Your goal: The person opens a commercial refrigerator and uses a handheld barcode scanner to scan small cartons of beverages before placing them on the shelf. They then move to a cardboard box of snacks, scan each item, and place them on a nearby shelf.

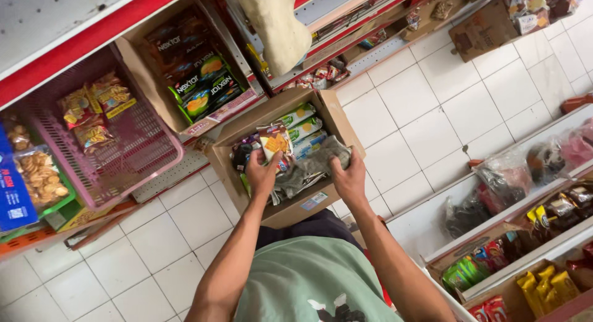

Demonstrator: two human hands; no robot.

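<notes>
Both hands' fingers (pixel 341 163) grip packets inside the cardboard box (pixel 336 115).

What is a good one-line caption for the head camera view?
Left hand and right hand reach into a cardboard box of snack packets, between shop shelves.

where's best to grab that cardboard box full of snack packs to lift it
Probably by the two short end walls of the cardboard box, one hand each side, low down. Its flaps stand open and loose, so they would likely fold. Both the left hand and right hand are inside among the packets.
</notes>
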